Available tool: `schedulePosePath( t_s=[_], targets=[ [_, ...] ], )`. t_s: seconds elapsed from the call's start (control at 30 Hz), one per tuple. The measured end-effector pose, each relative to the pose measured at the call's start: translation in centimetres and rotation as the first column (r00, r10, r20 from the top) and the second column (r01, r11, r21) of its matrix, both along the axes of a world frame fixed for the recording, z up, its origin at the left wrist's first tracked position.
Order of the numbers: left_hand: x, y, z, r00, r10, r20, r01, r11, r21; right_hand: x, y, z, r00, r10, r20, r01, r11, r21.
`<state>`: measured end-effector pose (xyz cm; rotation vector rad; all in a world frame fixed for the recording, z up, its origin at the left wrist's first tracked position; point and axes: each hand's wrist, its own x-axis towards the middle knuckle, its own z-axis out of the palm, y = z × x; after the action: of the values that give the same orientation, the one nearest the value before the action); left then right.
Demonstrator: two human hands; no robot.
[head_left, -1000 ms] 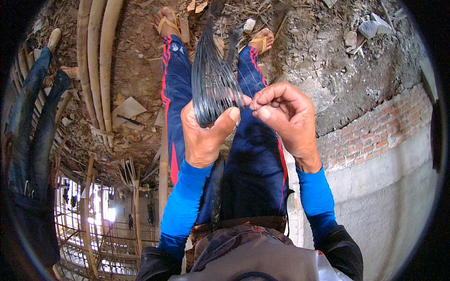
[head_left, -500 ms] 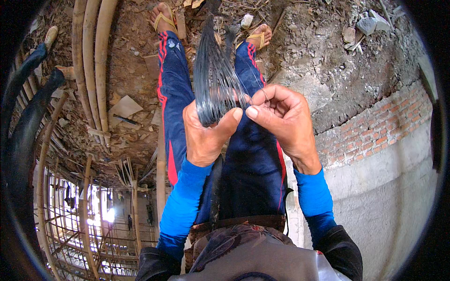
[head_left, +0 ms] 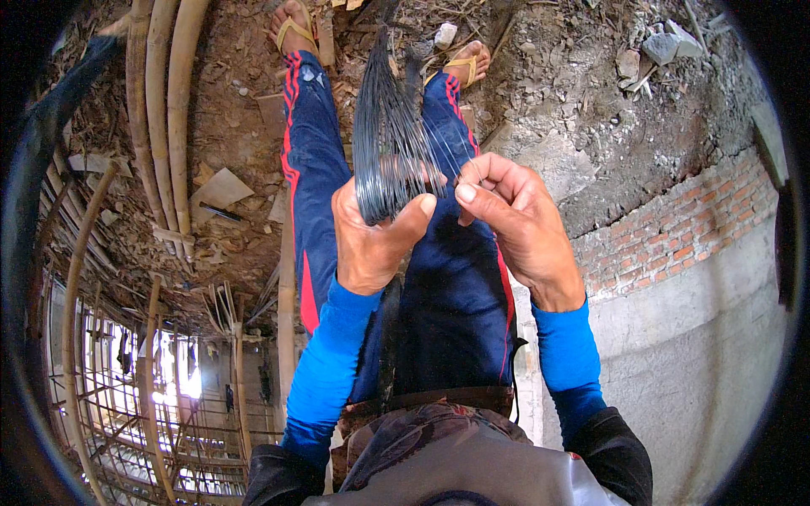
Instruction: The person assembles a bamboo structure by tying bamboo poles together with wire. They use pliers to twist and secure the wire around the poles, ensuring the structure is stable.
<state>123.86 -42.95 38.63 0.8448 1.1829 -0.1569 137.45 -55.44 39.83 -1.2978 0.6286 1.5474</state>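
Building site on bare, littered earth (head_left: 578,126).
Long bamboo poles (head_left: 179,110) lie at 10 o'clock, and a scaffold-like lattice of poles (head_left: 150,371) stands at 8 o'clock against bright light. Broken stones (head_left: 661,47) rest on the earth at 2 o'clock; at 3 o'clock, exposed brick (head_left: 683,234) adjoins a grey wall surface (head_left: 692,346).

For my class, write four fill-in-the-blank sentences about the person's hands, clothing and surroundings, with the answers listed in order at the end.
1. The bundle of dark wire is held in the person's ____ hand.
2. The right hand extends from a bright ____ sleeve.
3. The straps of the sandals are ____.
4. The wall at the picture's right shows a band of reddish ____.

Missing words: left; blue; yellow; bricks
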Motion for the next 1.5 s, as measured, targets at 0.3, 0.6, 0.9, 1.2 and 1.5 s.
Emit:
schedulePosePath(
  t_s=[0.3, 0.6, 0.9, 1.2, 1.5],
  targets=[
    [0.2, 0.3, -0.2, 0.999, -0.032, -0.005, 0.033, 0.999, 0.025, -1.1, 0.7, -0.3, 0.918, 0.12, 0.379, -0.067, 0.986, -0.15],
    [1.1, -1.1, -1.0, 0.999, -0.007, -0.035, 0.006, 0.999, -0.036, -1.9, 1.5, 1.0, 0.962, 0.062, 0.267, 0.002, 0.972, -0.233],
    [0.6, -4.7, -3.1, 0.999, -0.011, -0.05, 0.011, 1.0, 0.001, 2.7, -2.9, 12.7, 0.905, 0.229, 0.357, -0.036, 0.88, -0.473],
    [5.5, -9.4, -9.8, 0.887, 0.417, 0.197, -0.402, 0.908, -0.115, 14.8, -15.8, 28.4, 0.582, 0.285, 0.762, 0.203, 0.856, -0.475],
    [7.9, -10.6, -11.2, 0.758, 0.649, 0.065, -0.614, 0.743, -0.265, 14.5, -17.1, 25.7, 0.306, 0.508, 0.805, 0.134, 0.815, -0.564]
  ],
)
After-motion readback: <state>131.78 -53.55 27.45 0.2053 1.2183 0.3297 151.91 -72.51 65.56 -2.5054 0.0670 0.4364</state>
